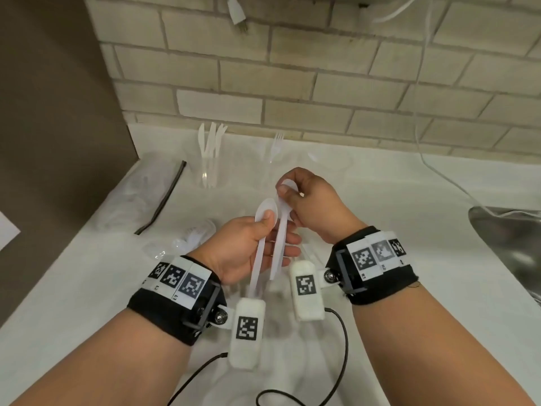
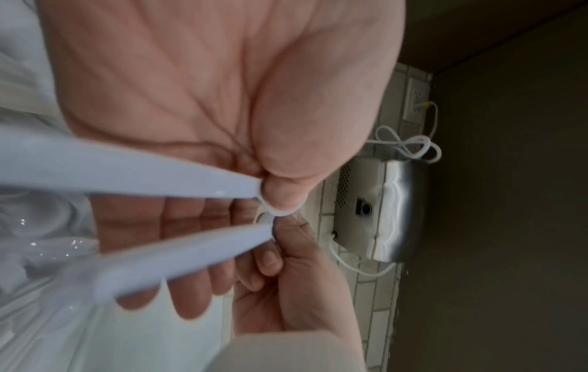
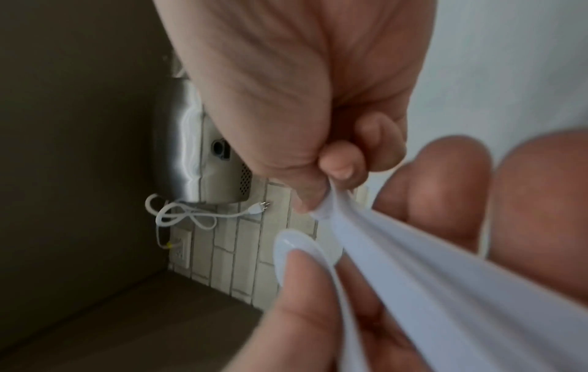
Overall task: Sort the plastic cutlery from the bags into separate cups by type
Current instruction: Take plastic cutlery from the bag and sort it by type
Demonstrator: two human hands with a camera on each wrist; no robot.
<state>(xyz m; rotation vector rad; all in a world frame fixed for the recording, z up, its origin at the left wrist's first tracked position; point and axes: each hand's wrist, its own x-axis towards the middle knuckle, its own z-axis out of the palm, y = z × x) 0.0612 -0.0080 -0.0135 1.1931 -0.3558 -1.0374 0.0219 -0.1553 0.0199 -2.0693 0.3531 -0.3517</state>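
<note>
My left hand [image 1: 263, 230] holds a white plastic spoon [image 1: 261, 247] upright above the counter, thumb pressed on its bowl [image 3: 299, 245]. My right hand [image 1: 285, 183] pinches the bowl of a second white spoon [image 1: 279, 238], whose handle [image 2: 178, 256] lies across my left fingers. The first spoon's handle [image 2: 143, 173] runs beside it. Three clear cups stand at the back: one with knives [image 1: 209, 168], one with forks [image 1: 275, 159], and a third cup [image 1: 330, 162] whose contents I cannot make out.
A clear zip bag [image 1: 152, 194] with a black strip lies at the left. Nearer me lies another clear bag with cutlery [image 1: 190, 235]. A steel sink [image 1: 509, 244] is at the right edge, a tiled wall [image 1: 292, 83] behind, and a white cable [image 1: 433, 165] trails over the counter.
</note>
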